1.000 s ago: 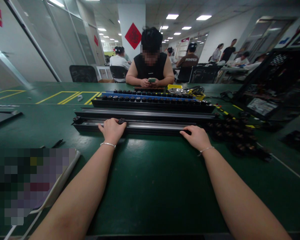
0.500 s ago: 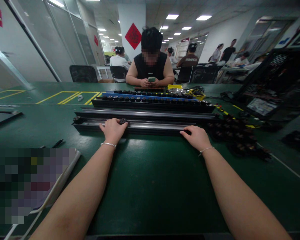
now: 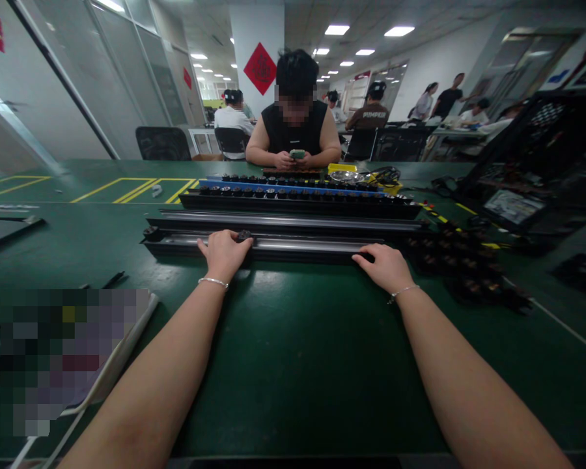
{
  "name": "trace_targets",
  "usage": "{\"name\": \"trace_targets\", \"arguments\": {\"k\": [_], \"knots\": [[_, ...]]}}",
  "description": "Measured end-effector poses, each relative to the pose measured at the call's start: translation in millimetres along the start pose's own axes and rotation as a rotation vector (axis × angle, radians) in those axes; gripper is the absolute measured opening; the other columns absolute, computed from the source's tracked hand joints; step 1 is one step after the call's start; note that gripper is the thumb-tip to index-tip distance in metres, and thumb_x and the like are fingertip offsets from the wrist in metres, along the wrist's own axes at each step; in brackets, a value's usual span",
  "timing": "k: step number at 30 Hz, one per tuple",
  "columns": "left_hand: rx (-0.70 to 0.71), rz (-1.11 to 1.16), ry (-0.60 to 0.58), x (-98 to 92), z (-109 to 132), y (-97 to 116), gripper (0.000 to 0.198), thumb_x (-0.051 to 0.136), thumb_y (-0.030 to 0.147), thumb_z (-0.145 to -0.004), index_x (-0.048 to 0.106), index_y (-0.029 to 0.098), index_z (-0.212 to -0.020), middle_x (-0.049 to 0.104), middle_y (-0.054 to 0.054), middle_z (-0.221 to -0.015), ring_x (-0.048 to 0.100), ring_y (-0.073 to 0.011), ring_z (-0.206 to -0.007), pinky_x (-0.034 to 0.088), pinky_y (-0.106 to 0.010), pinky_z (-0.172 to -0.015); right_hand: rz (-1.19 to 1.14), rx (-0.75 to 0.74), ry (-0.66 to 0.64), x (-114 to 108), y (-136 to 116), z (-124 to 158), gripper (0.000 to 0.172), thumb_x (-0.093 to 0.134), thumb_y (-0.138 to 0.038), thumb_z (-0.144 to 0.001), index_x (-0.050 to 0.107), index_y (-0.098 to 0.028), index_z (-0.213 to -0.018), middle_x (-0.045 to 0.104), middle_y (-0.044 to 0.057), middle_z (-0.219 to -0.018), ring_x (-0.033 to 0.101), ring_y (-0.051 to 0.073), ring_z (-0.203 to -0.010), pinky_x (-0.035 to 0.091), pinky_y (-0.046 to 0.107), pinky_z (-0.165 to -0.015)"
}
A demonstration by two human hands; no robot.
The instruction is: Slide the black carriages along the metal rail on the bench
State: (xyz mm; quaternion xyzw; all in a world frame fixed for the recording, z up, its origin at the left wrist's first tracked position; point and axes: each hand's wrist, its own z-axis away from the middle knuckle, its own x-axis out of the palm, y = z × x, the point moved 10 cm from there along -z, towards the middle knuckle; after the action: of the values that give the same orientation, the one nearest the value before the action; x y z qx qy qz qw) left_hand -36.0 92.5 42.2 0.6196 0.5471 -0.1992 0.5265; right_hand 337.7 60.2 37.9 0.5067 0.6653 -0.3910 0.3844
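A long black channel rail [image 3: 303, 245] with a shiny inner face lies crosswise on the green table. My left hand [image 3: 223, 251] is over its left half, thumb and fingers closed round a small dark round part [image 3: 245, 235] in the channel. Another dark part [image 3: 150, 232] sits at the rail's left end. Near the right end, my right hand [image 3: 383, 264] pinches the rail between thumb and fingers; the fingertips are partly hidden behind its edge. Just behind runs a second black rail [image 3: 293, 222], with no hand on it.
Farther back stand rails [image 3: 297, 203] lined with several dark round parts. A pile of dark parts [image 3: 469, 260] lies right, before a large open black case [image 3: 522, 156]. A blurred-out flat item [image 3: 78, 352] lies front left. Across the table [image 3: 293, 365] sits a person [image 3: 295, 130] holding a phone.
My left hand has shifted slightly to the right along the rail with the small dark part. My right hand stays in almost the same place.
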Motion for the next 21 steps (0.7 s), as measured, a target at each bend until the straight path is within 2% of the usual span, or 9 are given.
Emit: {"name": "trace_targets", "arguments": {"k": [21], "knots": [[0.085,0.051,0.0,4.1,3.2,9.8,0.034,0.055,0.052,-0.073,0.068,0.022,-0.081,0.067,-0.008,-0.101,0.05,-0.0302,-0.111,0.013,-0.06,-0.107,0.002,-0.006,-0.006,1.5,-0.4,-0.4,0.031,0.048,-0.043,-0.084,0.068,-0.02,-0.089,0.068,0.006,-0.096,0.059,0.022,-0.094,0.042,0.035,-0.082]]}}
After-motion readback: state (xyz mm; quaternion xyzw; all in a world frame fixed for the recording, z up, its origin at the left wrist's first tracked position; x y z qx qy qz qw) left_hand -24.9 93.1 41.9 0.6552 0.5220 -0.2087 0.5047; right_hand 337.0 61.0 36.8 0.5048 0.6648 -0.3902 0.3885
